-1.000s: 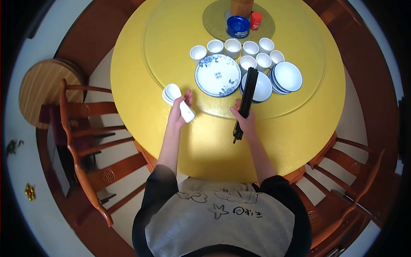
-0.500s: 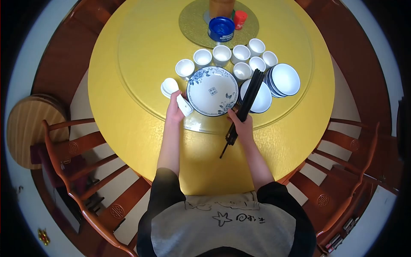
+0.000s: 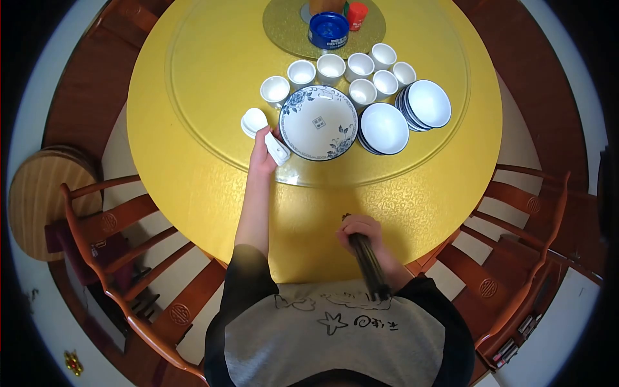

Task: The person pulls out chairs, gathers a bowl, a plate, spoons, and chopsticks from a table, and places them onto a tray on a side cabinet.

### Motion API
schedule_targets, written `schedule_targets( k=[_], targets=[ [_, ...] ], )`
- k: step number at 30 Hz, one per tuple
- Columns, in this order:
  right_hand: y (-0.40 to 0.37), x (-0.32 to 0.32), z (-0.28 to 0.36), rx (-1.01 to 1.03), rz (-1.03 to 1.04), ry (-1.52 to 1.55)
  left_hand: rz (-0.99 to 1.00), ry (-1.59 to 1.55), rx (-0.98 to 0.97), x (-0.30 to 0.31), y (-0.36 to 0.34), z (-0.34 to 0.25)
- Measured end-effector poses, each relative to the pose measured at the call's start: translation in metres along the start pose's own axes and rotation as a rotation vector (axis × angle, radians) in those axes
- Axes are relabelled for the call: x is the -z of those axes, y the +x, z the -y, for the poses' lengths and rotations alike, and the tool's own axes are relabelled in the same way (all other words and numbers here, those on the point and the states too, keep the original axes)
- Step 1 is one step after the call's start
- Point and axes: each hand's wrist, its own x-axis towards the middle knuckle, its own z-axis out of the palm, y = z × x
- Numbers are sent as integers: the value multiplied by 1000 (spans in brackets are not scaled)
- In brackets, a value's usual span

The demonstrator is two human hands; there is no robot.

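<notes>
My left hand [image 3: 261, 153] is closed round the handles of a stack of white soup spoons [image 3: 277, 149], just left of a blue-flowered plate [image 3: 325, 132]. My right hand [image 3: 362, 230] grips a bundle of black chopsticks [image 3: 366, 261] near the table's front edge. The bundle slants down toward my shirt and is smeared by motion. To the plate's right stand two stacks of bowls, a nearer stack [image 3: 385, 128] and a farther stack [image 3: 429, 104]. Several white cups [image 3: 331, 66] are grouped behind the plate and bowls.
The yellow round table [image 3: 213, 187] carries a clear glass turntable. At the back, a blue tin [image 3: 329, 30] and a red container [image 3: 357, 16] rest on a gold round stand [image 3: 280, 29]. Wooden chairs stand left [image 3: 174, 316] and right [image 3: 483, 284].
My right hand has drawn the chopsticks back from over the bowls toward my body, and the bundle's slant has changed. My left hand stays at the spoons. The view has shifted slightly.
</notes>
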Motion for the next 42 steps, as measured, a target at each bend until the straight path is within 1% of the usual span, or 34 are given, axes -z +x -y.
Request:
schedule_targets(
  k=[1,2,4,5,7,8,10,11,13,14,16,17,19,20,22,23,25,26,28,29,31,33,35,37,38,40,42],
  targets=[
    [2,-1,-1,65,17,-78,23,-9,10,0,0,0],
    [-1,-3,-3,64,16,-78,23,-9,11,-1,-2,2],
    [-14,-8,-17,51,-89,-143,-81,-23,-22,-10,-6,7],
    [-22,-8,-26,54,-89,-143,-78,-22,-24,-17,-7,9],
    [-41,-9,-44,-163,-162,-170,-159,-8,-39,-34,-11,9],
    [-49,-12,-54,-160,-162,-170,-156,-7,-41,-32,-10,9],
    [-55,-17,-62,-287,-280,-171,-204,-30,-33,-24,-6,8],
    [-59,-17,-65,-284,-281,-171,-201,-28,-35,-20,-5,8],
    [-56,-19,-60,-457,-319,-184,-179,-25,-24,-19,-5,7],
    [-58,-19,-63,-454,-319,-183,-176,-24,-26,-18,-6,8],
    [-55,-20,-70,-401,-328,-385,-194,26,-40,-22,-8,8],
    [-54,-20,-71,-395,-333,-384,-188,29,-41,-23,-9,9],
    [-28,-18,-52,-802,-379,-148,-175,15,-13,-17,-7,11],
    [-13,-14,-45,-795,-382,-147,-169,19,-15,-14,-6,11],
    [19,-2,-42,-892,-367,-78,-80,-32,5,-9,-3,9],
    [28,1,-46,-886,-371,-77,-73,-28,4,-7,-1,8],
    [43,6,-54,-779,-471,7,-30,-8,17,-9,-1,4],
    [49,6,-54,-772,-474,8,-24,-4,16,-9,-1,3],
    [60,7,-54,-742,-596,32,-49,39,2,-22,-9,2],
    [63,10,-56,-735,-593,33,-43,45,9,-19,-4,2],
    [67,16,-65,-898,-563,175,-24,77,14,-23,-2,-2],
    [68,18,-73,-875,-520,192,-5,113,21,-22,1,-5],
    [68,18,-79,-852,-477,207,-34,111,44,-14,5,-4],
    [71,16,-78,-758,-533,222,-50,95,26,-13,1,-2],
    [73,15,-79,-752,-532,226,-70,75,12,-13,0,0],
    [73,13,-80,-762,-607,261,-76,73,6,-14,-4,4],
    [69,15,-85,-770,-627,284,-86,85,45,-17,-11,7]
  ],
)
